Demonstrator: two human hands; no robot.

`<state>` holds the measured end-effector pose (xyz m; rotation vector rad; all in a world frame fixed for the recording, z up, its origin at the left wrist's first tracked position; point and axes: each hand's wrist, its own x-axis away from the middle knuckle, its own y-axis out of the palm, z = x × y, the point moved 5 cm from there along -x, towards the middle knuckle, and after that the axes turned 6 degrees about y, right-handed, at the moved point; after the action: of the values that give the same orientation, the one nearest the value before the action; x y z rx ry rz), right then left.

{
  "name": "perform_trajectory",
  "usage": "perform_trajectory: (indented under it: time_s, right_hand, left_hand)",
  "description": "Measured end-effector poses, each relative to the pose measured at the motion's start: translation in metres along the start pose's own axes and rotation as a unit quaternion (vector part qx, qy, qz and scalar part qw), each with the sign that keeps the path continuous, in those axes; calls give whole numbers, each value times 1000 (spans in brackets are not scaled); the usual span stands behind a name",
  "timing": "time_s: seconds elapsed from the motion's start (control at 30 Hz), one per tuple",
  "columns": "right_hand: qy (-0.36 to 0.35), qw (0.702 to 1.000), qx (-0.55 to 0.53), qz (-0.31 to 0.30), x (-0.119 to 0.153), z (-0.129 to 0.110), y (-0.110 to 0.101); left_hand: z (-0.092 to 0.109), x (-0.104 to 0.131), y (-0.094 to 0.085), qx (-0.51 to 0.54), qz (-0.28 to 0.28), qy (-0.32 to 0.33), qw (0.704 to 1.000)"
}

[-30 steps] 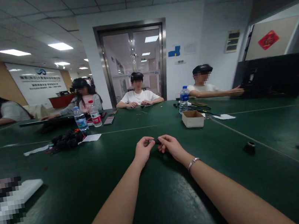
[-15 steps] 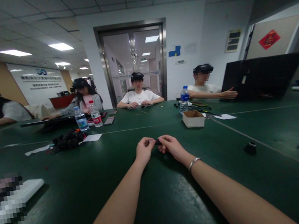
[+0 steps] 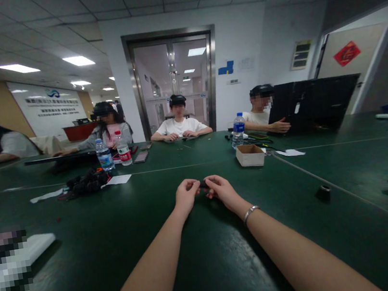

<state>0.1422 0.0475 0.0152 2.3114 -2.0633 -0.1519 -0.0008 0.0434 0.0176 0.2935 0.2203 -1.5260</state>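
A small dark object point(image 3: 202, 184) is held between my two hands, above the green table point(image 3: 120, 234); its details are too small to make out. My left hand point(image 3: 186, 194) pinches its left end with thumb and fingers. On the other side, the fingertips of my right hand point(image 3: 221, 188) are closed on its right end. A silver bracelet point(image 3: 251, 214) circles my right wrist. Beyond my right hand stands an open cardboard box point(image 3: 250, 155).
Two bottles point(image 3: 104, 155) and a black cable bundle point(image 3: 88, 181) lie left of centre. Another bottle point(image 3: 238, 130) stands behind the box. A small dark cylinder point(image 3: 323, 193) is at the right. Several people sit across the table, one holding a large black panel point(image 3: 319, 102).
The large black panel at the right has shifted left and turned, along with the person's hand on it. My hands keep almost the same pose around the small dark object.
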Motion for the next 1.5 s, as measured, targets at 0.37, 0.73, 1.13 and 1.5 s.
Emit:
perform_trajectory:
  time_s: [0.37,0.73,1.13,1.5]
  right_hand:
    - [4,1000,2,-12,2,-1,0]
    - [7,1000,-9,-10,-3,4,-1]
    - [-20,998,-11,-62,6,-4,4]
    - [-20,996,-32,-86,9,-8,7]
  left_hand:
    - [8,0,-2,24,-31,50,998]
    - [2,-5,-6,-19,-4,26,999]
    - [2,0,-16,-135,43,-55,988]
    - [3,0,-17,-183,49,-37,981]
